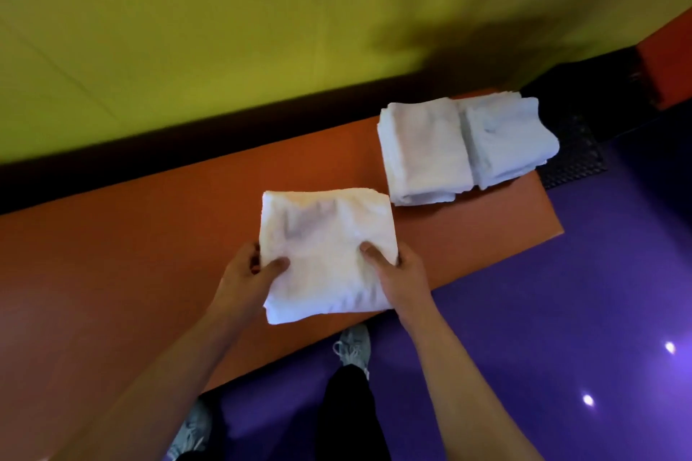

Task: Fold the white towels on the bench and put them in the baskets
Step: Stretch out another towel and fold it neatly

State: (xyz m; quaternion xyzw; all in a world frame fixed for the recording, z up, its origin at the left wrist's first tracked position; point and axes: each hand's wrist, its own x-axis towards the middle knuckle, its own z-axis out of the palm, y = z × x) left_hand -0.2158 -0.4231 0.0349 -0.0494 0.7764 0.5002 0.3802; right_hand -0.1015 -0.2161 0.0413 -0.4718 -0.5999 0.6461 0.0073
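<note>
Near the towel stack (464,146), your hands (245,275) (397,269) pinch the folded towel (325,251); uneven lifting could unfold it.

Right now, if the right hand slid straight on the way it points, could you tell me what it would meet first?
Probably the stack of folded white towels at the orange bench's far end. The right hand, gripping the square folded white towel, points roughly that way; bare bench lies between, though depth is unclear.
</note>
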